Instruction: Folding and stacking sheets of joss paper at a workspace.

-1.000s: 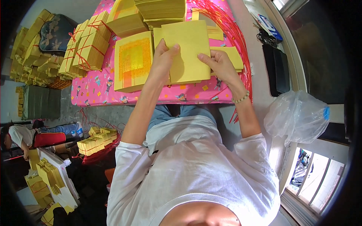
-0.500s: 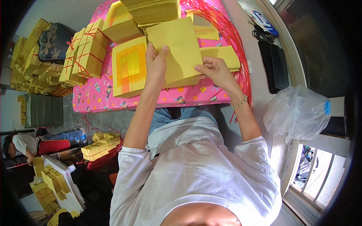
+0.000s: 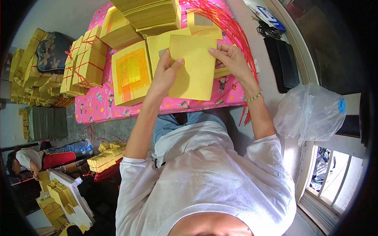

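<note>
Between my hands I hold up yellow paper sheets (image 3: 192, 74), whose count I cannot tell. My left hand (image 3: 167, 74) pinches the left edge, thumb on top. My right hand (image 3: 232, 61) grips the upper right edge between thumb and fingers. Behind the held paper lies another yellow sheet (image 3: 155, 43). A stack of paper with an orange and gold printed square (image 3: 133, 72) rests left of my left hand. Beyond it rises a tall stack of yellow paper (image 3: 153, 15). More yellow paper (image 3: 206, 31) lies past my right hand.
The table has a pink patterned cover (image 3: 94, 106). Bundles tied with red string (image 3: 88, 63) stand on its left side. Red strands (image 3: 232, 31) hang over its right edge. A clear plastic bag (image 3: 309, 114) is at right. Another person (image 3: 29, 159) works at the lower left.
The held paper has come lower and nearer to me, and it now stands straighter. My right hand has moved up along its edge. My left hand has shifted slightly nearer.
</note>
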`<act>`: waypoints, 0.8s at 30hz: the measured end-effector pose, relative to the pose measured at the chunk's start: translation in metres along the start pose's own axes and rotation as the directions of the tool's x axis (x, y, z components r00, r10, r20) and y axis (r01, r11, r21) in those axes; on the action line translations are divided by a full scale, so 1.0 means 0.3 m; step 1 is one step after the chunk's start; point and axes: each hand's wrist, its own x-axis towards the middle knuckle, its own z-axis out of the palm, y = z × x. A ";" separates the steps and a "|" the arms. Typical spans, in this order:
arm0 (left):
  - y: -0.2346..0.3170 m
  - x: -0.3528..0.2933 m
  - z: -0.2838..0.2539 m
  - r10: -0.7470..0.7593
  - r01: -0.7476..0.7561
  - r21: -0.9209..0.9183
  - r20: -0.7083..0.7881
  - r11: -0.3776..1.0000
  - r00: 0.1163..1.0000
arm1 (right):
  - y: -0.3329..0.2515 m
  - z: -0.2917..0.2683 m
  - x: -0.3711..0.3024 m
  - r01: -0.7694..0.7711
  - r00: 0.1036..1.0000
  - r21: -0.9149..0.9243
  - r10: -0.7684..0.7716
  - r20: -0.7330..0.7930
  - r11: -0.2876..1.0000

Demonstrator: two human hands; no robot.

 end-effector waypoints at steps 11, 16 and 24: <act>0.030 0.222 -0.001 -0.152 0.012 0.435 0.287 0.900 0.946 | 0.063 -0.135 -0.038 0.169 0.927 0.169 -0.098 -0.363 0.971; -0.022 0.373 0.068 -0.153 -0.049 0.619 0.268 0.784 0.951 | 0.142 -0.190 -0.064 0.199 0.842 0.254 -0.033 -0.538 0.946; -0.185 0.450 0.147 -0.108 -0.291 0.892 0.345 0.346 0.932 | 0.294 -0.215 -0.070 -0.090 0.819 0.069 0.113 -0.562 0.994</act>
